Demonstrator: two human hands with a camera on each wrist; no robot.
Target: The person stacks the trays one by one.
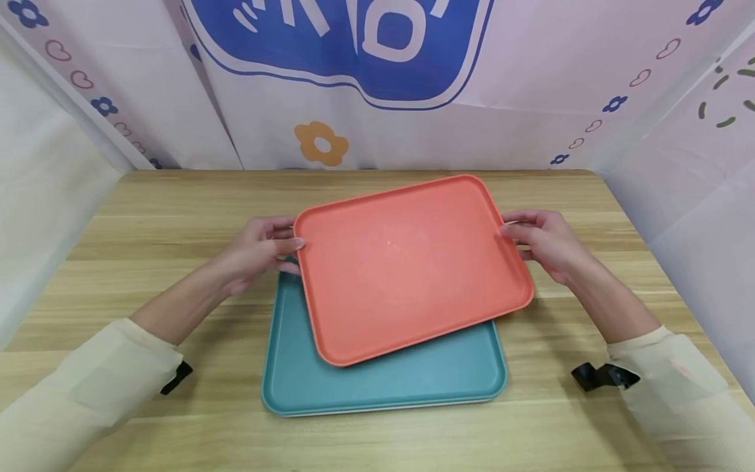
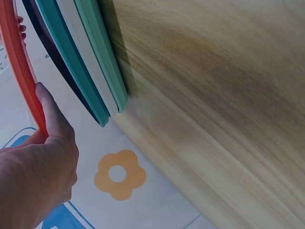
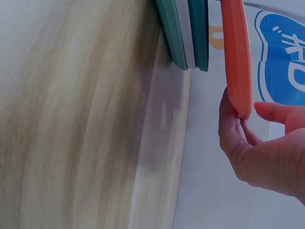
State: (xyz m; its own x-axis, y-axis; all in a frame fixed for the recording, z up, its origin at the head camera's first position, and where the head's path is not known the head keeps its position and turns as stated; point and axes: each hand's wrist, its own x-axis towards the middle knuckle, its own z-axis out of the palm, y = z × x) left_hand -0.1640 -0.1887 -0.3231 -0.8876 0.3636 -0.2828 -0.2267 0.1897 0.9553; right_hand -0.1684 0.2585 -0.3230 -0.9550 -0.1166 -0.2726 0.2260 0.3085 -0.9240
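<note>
A coral-red rectangular tray is held up in the air, turned at a slant, its far right corner the farthest away. My left hand grips its left short side, thumb on the rim and fingers underneath. The right short side is held by my right hand, fingers below and thumb at the rim. Under the coral tray, apart from it, a teal tray lies on top of a stack, partly covered. In the left wrist view, a white tray and a green tray show beneath the teal one.
The stack sits on a wood-grain table. Behind it hangs a white printed sheet with a blue sign and an orange flower. White sheets also border both sides. A black strap piece sticks out at the right sleeve.
</note>
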